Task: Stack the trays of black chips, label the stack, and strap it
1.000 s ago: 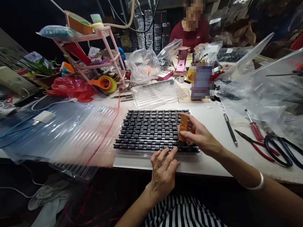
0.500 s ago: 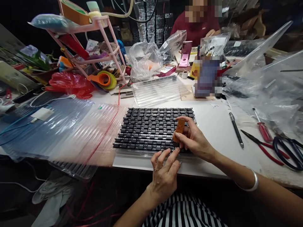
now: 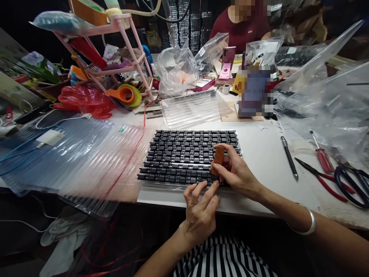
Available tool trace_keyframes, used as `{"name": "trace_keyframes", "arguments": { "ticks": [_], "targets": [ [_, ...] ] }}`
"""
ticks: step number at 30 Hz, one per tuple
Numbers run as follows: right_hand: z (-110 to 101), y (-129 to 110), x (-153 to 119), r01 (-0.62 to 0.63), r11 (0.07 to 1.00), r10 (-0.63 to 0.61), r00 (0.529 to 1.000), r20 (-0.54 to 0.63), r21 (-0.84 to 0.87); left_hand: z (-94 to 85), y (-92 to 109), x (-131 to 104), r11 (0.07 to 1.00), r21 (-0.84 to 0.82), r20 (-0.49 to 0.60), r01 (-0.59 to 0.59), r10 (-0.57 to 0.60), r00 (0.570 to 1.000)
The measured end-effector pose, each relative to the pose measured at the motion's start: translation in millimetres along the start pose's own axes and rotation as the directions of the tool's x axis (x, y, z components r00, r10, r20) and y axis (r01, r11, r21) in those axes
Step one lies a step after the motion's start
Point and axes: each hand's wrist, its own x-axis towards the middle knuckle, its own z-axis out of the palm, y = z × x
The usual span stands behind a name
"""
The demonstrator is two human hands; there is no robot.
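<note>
A clear ribbed tray filled with rows of small black circuit boards (image 3: 178, 156) lies flat on the white table in front of me. My right hand (image 3: 235, 169) pinches a flat orange-brown piece (image 3: 218, 159) between thumb and fingers over the tray's right part. The lower end of that piece meets the nearest rows. Just below it, my left hand (image 3: 201, 207) rests its fingertips on the tray's front edge, fingers apart, with nothing visible held. What lies directly beneath the fingertips is hidden.
To the right lie a black pen (image 3: 289, 158), a red screwdriver (image 3: 324, 159), pliers (image 3: 324, 180) and scissors (image 3: 351, 186). Clear ribbed trays (image 3: 115, 154) spread at the left; another tray (image 3: 196, 109) lies behind. A pink rack (image 3: 135, 57) and a person in dark red (image 3: 242, 29) are farther back.
The camera view has shifted slightly. Both hands stay in nearly the same place, with the orange-brown piece still in my right hand.
</note>
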Motion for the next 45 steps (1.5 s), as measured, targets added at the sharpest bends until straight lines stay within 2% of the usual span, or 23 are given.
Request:
{"name": "trace_keyframes", "arguments": {
  "ticks": [6,19,25,28,34,45],
  "targets": [
    [-1.6,-2.1,-0.6,-0.051,0.994,0.051,0.999,0.007,0.092,0.7,0.0,-0.4,1.0,-0.001,-0.008,-0.003,0.003,1.0],
    [1.9,4.3,-2.8,0.037,0.999,-0.037,0.999,-0.011,0.004,0.3,-0.3,-0.8,1.0,-0.003,0.005,-0.015,0.015,1.0],
    [-2.2,-11.2,2.1,-0.052,0.99,0.051,0.999,0.013,0.129,1.5,-0.9,-1.9,1.0,-0.009,0.001,-0.027,0.027,1.0],
    [-5.4,-18.9,8.4,-0.054,0.985,0.056,0.998,-0.01,0.166,2.6,-1.6,-2.9,0.999,0.0,-0.006,-0.038,0.038,0.999],
    [-4.4,-11.6,17.0,-0.104,0.99,0.095,0.99,0.103,0.091,4.1,-2.1,-3.6,0.999,-0.005,-0.023,-0.04,0.04,0.999],
    [-2.6,-8.6,14.2,-0.082,0.992,0.069,0.989,0.128,0.097,7.2,-2.4,-5.7,0.999,-0.012,-0.046,-0.031,0.03,0.999]
  ]
}}
